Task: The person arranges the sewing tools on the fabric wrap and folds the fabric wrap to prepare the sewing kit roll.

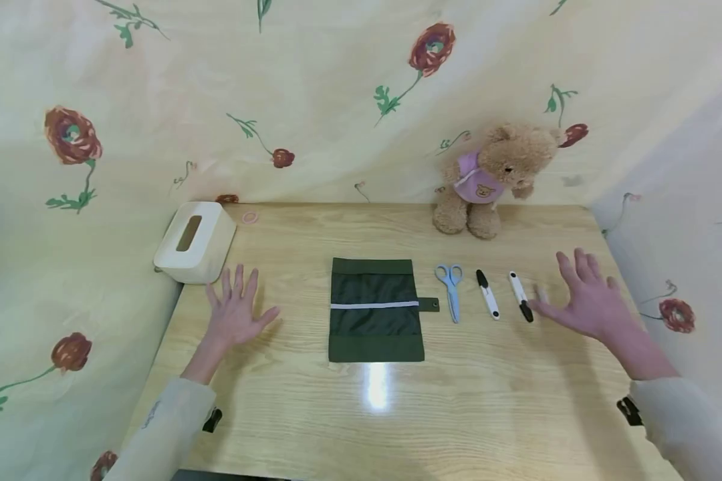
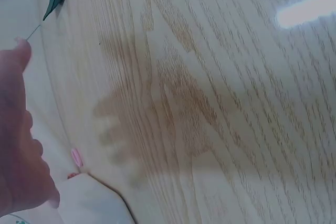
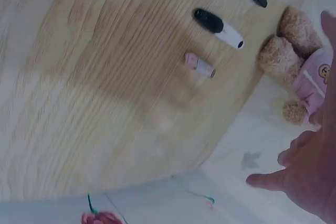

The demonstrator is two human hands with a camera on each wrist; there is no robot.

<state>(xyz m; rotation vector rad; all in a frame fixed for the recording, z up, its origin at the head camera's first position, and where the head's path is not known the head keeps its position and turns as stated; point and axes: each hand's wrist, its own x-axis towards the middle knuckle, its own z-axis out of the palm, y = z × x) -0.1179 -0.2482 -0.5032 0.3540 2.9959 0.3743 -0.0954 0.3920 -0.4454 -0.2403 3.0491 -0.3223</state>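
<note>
My left hand [image 1: 236,319] is held with spread fingers over the left side of the table, holding nothing; in the left wrist view part of the hand [image 2: 23,135] shows at the left edge. My right hand [image 1: 595,307], also spread and holding nothing, is at the right. A dark green fabric pouch [image 1: 373,334] lies flat between them, with a pale strap and a snap tab. To its right lie blue scissors [image 1: 452,294] and two black-and-white pen-shaped tools [image 1: 487,295] [image 1: 520,294]. A small pink-and-white piece [image 3: 199,65] lies beside them, close to my right thumb.
A white tissue box [image 1: 216,240] stands at the back left, with a pink ring [image 1: 249,218] behind it. The teddy bear [image 1: 481,180] in a lilac top sits against the flowered backdrop [image 1: 337,87]. Wooden tabletop [image 1: 457,407] extends in front.
</note>
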